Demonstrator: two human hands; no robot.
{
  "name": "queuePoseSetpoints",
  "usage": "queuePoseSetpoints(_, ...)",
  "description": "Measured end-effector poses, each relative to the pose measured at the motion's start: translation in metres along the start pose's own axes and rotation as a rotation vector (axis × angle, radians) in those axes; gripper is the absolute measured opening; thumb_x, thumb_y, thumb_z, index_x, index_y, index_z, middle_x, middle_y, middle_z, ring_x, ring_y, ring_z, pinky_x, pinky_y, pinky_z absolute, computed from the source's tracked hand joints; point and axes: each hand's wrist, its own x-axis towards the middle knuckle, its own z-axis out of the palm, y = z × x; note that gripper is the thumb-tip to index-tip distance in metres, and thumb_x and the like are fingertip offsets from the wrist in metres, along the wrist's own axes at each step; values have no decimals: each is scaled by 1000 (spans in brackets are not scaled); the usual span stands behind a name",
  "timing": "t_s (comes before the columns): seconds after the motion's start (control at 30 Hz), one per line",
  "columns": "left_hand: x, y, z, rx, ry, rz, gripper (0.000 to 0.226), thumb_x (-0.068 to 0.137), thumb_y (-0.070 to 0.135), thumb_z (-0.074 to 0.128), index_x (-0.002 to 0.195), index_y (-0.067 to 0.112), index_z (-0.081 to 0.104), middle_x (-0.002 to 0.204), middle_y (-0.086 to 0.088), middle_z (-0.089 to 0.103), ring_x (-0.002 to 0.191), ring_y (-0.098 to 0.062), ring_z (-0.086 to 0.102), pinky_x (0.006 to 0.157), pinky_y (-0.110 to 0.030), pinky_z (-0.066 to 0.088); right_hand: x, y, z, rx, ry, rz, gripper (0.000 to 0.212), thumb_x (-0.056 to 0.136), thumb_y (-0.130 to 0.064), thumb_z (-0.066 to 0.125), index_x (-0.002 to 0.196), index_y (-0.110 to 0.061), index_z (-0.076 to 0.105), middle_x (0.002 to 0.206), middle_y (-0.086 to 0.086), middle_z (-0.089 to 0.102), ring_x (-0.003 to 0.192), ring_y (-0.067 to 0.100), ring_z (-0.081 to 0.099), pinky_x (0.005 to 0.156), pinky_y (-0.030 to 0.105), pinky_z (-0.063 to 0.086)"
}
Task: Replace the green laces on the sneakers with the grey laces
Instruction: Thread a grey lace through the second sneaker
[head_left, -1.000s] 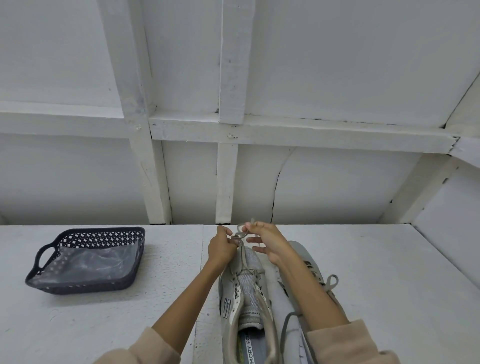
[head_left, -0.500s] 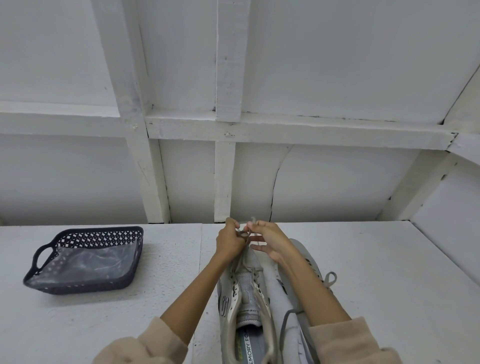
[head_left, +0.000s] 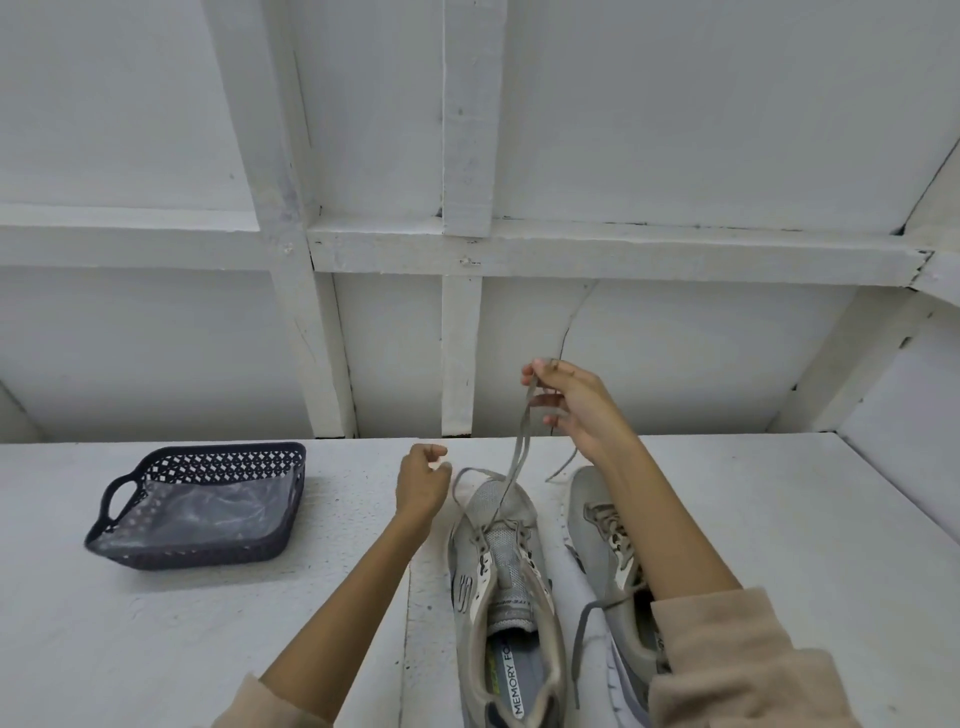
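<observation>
Pinching a flat, ribbon-like lace (head_left: 518, 457) above centre frame, the right hand (head_left: 576, 410) holds it taut over the mesh-toed sneaker (head_left: 506, 566) at lower centre. The left hand (head_left: 421, 486) hovers beside that toe, loosely curled and empty. A perforated dark plastic basket (head_left: 197, 558) sits at left on the rough white table (head_left: 260, 634).

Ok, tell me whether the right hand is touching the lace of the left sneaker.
Touching. The head view shows the right hand pinching the lace between its fingertips, holding it raised above the left sneaker.
</observation>
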Motion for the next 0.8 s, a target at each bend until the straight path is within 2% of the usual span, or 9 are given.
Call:
queuePoseSetpoints(0.07,-8,6,1,-1,11,136,25,96,17,56,121,15,56,132,-4,52,122,-18,48,101,-29,41,-1,-10,6,3,-51,-31,14,94,-26,61,90,-15,69,89,0,67,63,11,54,54,23,35)
queuePoseSetpoints(0.13,-22,24,4,-138,-186,237,33,97,26,56,128,14,54,127,2,57,120,-12,52,93,-15,42,-2,-21,14,30,-125,-57,15,95,-24,60,90,-11,68,88,3,68,59,12,52,51,22,35)
queuePoseSetpoints(0.17,-29,33,7,-209,-335,239,37,97,30,53,130,12,53,123,1,62,117,-12,57,91,-13,45,-2,-26,18,25,-160,-69,15,95,-22,59,90,-9,66,86,5,68,57,12,52,49,21,35)
queuePoseSetpoints(0.23,-39,37,12,-321,-572,218,40,100,34,44,127,6,54,113,-8,70,109,-21,65,95,-23,50,-3,-36,26,-31,-197,-94,16,96,-19,58,89,-5,65,81,7,70,53,12,51,46,19,36)
queuePoseSetpoints(0.27,-41,33,14,-361,-628,207,42,101,35,41,124,4,56,109,-12,71,105,-25,67,95,-26,51,-4,-41,29,-59,-203,-106,16,96,-17,58,89,-4,65,78,7,70,51,12,50,44,19,36)
queuePoseSetpoints(0.37,-48,9,22,-336,-619,252,28,95,26,58,109,2,62,99,-18,71,90,-28,69,82,-30,55,-5,-52,34,-112,-192,-141,17,95,-13,59,85,-2,66,71,9,69,48,12,48,41,18,34)
queuePoseSetpoints(0.47,-51,-9,29,-190,-523,393,18,83,14,74,95,5,65,86,-12,71,78,-20,69,74,-29,55,-7,-62,36,-149,-200,-144,16,94,-10,60,86,2,67,70,11,69,47,11,46,41,17,34)
queuePoseSetpoints(0.63,-49,-10,29,-132,-483,472,22,75,10,79,88,5,63,81,-6,72,79,-21,71,76,-32,57,-14,-72,36,-115,-259,-154,15,92,-8,61,81,0,68,70,12,68,43,8,40,39,15,29)
queuePoseSetpoints(0.8,-50,-12,31,-51,-482,535,27,74,8,79,88,12,57,82,-2,73,80,-15,71,80,-30,57,-12,-79,25,82,-256,-134,16,91,-9,58,78,-5,65,63,5,63,43,6,37,40,16,20)
